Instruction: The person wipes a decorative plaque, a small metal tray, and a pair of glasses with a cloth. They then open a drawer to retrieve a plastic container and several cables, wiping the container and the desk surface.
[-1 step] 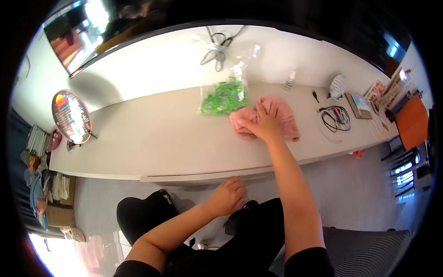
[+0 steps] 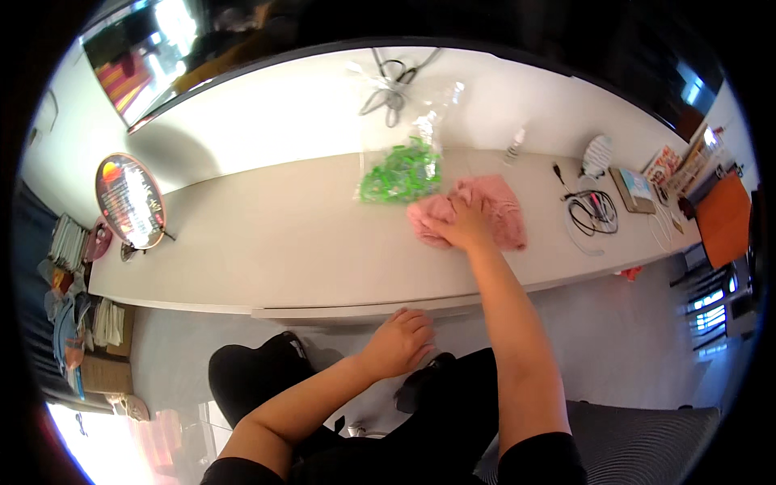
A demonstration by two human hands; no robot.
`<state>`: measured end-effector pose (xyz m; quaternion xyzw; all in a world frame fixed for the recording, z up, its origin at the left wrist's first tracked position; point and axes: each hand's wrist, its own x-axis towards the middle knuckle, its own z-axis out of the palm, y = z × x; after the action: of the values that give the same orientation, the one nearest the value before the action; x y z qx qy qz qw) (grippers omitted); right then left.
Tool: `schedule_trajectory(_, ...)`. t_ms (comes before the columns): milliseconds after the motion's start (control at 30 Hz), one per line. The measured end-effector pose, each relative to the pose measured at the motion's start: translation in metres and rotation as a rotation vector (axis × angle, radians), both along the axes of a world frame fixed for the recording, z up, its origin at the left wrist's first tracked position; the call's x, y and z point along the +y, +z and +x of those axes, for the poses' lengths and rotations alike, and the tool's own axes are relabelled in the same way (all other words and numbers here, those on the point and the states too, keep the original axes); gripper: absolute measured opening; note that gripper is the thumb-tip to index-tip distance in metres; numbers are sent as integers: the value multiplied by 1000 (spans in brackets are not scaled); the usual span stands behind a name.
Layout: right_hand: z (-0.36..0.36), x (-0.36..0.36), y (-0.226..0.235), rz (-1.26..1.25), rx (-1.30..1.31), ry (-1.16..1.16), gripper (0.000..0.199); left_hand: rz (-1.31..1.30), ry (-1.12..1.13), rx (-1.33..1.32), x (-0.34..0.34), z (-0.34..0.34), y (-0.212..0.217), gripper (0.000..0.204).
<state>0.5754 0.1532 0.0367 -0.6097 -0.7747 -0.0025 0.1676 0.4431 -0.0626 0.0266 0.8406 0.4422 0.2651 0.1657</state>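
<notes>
A crumpled pink cloth (image 2: 503, 208) lies on the long beige tabletop (image 2: 283, 234), right of centre. My right hand (image 2: 469, 225) presses down on it, its fingers curled into the fabric. My left hand (image 2: 398, 343) hangs below the front edge, over my lap. It holds nothing, and its fingers are loosely bent and a little apart. Just behind the cloth stands a clear plastic bag (image 2: 400, 174) with many small green pieces in its lower part.
A small clear bottle (image 2: 515, 145) stands near the wall. Further right are a coiled black cable (image 2: 592, 212), a white oval object (image 2: 597, 155) and a notebook (image 2: 633, 191). A round sign (image 2: 129, 200) stands at the left, and a large dark screen (image 2: 388, 24) hangs above.
The cloth looks flatter at its back edge, and my right hand's fingers are more drawn in on it. The whole view has shifted slightly; my left hand has stayed in place.
</notes>
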Motion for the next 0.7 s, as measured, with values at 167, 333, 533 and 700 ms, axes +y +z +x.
schedule_trajectory(167,26,18,-29,113,137,79,47,88,162,49,1,-68,34,22)
schedule_trajectory(333,-11,-35,19,296,584,315,27,-272,217,211,-23,-128,47,22)
schedule_trajectory(533,-178,-115,24,183,569,816,34,-698,95,526,-44,-148,81,28)
schedule_trajectory(700,-241,-129,22,144,537,785,36,-508,270,531,-63,-142,-13,30)
